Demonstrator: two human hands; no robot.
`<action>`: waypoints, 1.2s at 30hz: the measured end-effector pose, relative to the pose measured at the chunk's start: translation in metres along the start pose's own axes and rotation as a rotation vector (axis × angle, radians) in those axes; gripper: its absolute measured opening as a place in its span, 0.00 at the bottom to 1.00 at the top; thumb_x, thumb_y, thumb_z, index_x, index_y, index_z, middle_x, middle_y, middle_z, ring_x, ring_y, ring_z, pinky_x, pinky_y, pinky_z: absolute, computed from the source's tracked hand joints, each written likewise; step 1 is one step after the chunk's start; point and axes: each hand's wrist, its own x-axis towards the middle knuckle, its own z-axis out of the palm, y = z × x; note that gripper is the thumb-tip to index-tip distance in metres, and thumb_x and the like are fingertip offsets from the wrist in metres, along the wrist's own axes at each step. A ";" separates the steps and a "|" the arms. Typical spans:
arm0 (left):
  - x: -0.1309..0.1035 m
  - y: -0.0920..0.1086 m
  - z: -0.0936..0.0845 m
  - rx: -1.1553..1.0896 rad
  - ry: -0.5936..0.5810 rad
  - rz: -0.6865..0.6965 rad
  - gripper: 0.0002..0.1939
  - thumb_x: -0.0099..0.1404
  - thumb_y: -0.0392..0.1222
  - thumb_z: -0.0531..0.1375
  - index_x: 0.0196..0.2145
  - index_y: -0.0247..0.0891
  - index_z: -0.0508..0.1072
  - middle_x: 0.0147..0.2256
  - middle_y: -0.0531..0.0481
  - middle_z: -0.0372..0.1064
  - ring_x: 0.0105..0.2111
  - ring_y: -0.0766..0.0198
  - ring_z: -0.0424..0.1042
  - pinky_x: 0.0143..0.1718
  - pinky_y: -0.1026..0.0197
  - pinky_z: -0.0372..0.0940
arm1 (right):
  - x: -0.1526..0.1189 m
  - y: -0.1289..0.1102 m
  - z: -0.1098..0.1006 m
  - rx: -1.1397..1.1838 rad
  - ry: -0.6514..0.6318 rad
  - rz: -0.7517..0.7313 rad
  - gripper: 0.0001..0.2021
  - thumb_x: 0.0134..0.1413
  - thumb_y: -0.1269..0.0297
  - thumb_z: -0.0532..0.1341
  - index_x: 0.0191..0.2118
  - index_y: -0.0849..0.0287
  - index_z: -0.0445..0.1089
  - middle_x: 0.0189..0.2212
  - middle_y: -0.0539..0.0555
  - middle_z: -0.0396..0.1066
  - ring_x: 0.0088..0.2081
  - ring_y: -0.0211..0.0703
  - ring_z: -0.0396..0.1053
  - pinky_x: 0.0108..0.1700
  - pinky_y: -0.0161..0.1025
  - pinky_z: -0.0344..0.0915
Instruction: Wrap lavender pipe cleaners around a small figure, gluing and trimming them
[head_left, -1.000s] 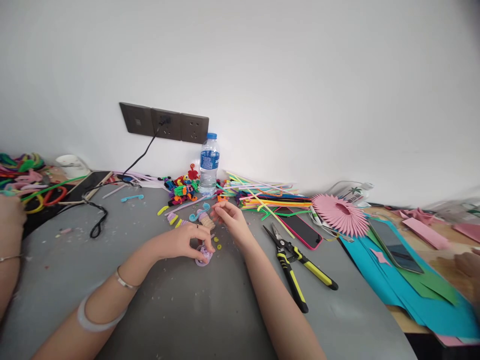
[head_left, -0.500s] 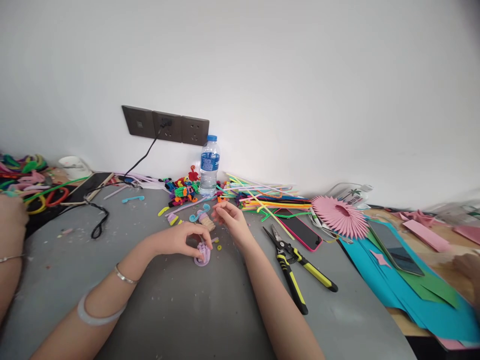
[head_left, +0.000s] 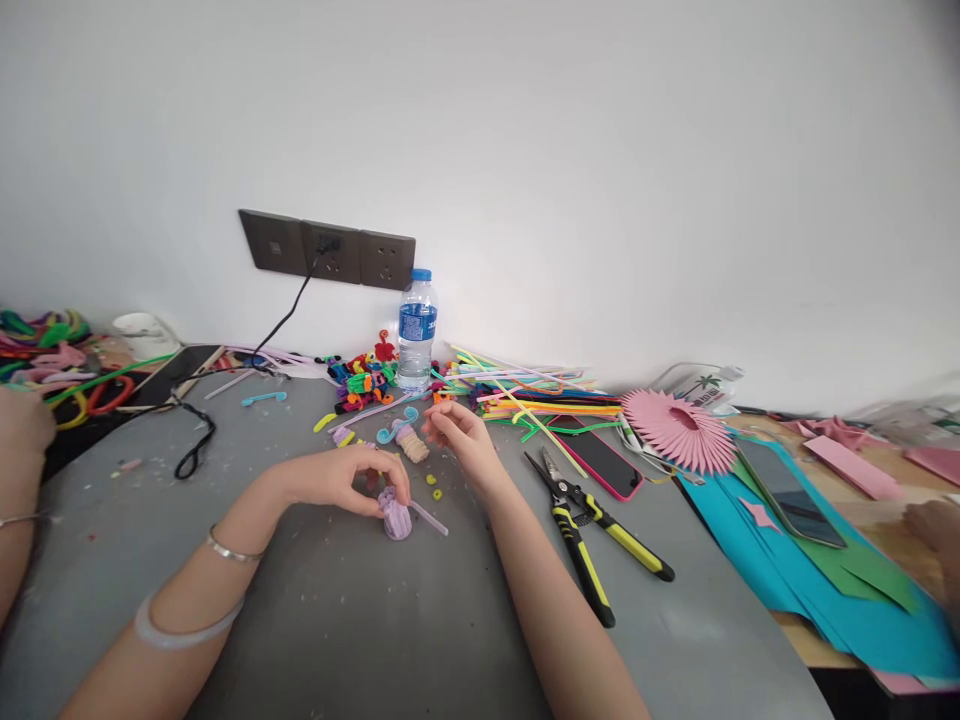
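Observation:
My left hand [head_left: 349,480] is closed with thumb and forefinger on a lilac pipe-cleaner piece [head_left: 397,522], a small coiled, ribbed bundle touching or just above the grey table. A short lilac stem [head_left: 431,519] sticks out to its right; whether it is joined to the bundle I cannot tell. My right hand [head_left: 459,436] hovers farther back, its fingers loosely bent, tips a little apart, nothing visible between them. Just left of it lies a beige-and-lilac coiled piece [head_left: 412,443] beside a light blue curled piece [head_left: 397,425]. Small yellow bits [head_left: 434,490] lie between my hands.
Yellow-black pliers [head_left: 581,515] lie open on the right, near a pink-edged phone [head_left: 604,462]. A water bottle [head_left: 417,335] stands by the wall, with pipe cleaners [head_left: 547,400] beside it. Other people's arms [head_left: 19,470] show at both sides. Coloured paper [head_left: 862,630] lies right.
My left hand has shifted slightly left with the lilac piece, which has turned so its ribbed side shows. The lilac stem has come into view. My right hand is nearly still.

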 end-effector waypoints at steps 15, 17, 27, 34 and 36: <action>0.007 -0.006 0.009 -0.047 0.007 0.045 0.08 0.60 0.39 0.67 0.40 0.40 0.80 0.43 0.46 0.78 0.38 0.62 0.73 0.38 0.65 0.65 | 0.002 0.005 0.000 -0.002 -0.008 -0.018 0.14 0.51 0.51 0.67 0.34 0.56 0.74 0.26 0.49 0.74 0.26 0.38 0.66 0.29 0.35 0.58; 0.008 -0.006 0.011 -0.060 0.020 0.034 0.08 0.60 0.40 0.67 0.39 0.39 0.80 0.44 0.46 0.79 0.40 0.61 0.75 0.40 0.64 0.67 | 0.001 0.005 0.000 -0.004 -0.010 -0.007 0.14 0.51 0.51 0.67 0.34 0.56 0.73 0.27 0.49 0.74 0.26 0.37 0.66 0.30 0.35 0.59; 0.009 -0.008 0.018 -0.155 0.031 0.033 0.09 0.61 0.43 0.67 0.40 0.40 0.80 0.42 0.44 0.81 0.42 0.57 0.78 0.44 0.61 0.69 | 0.002 0.008 0.001 -0.010 -0.018 -0.012 0.14 0.52 0.51 0.67 0.35 0.57 0.73 0.26 0.49 0.73 0.27 0.38 0.67 0.30 0.35 0.58; 0.010 -0.001 0.018 -0.018 -0.002 -0.008 0.13 0.60 0.35 0.65 0.44 0.43 0.81 0.40 0.49 0.80 0.38 0.61 0.75 0.39 0.66 0.66 | 0.002 0.007 -0.001 -0.003 -0.015 0.009 0.13 0.51 0.51 0.67 0.35 0.57 0.73 0.27 0.49 0.74 0.26 0.37 0.66 0.30 0.35 0.59; 0.011 0.001 0.016 -0.033 0.049 -0.016 0.15 0.59 0.36 0.66 0.45 0.43 0.80 0.41 0.49 0.79 0.39 0.61 0.75 0.39 0.66 0.66 | 0.001 0.006 -0.001 -0.004 -0.015 0.004 0.14 0.51 0.51 0.67 0.35 0.57 0.73 0.27 0.49 0.73 0.26 0.37 0.66 0.30 0.35 0.59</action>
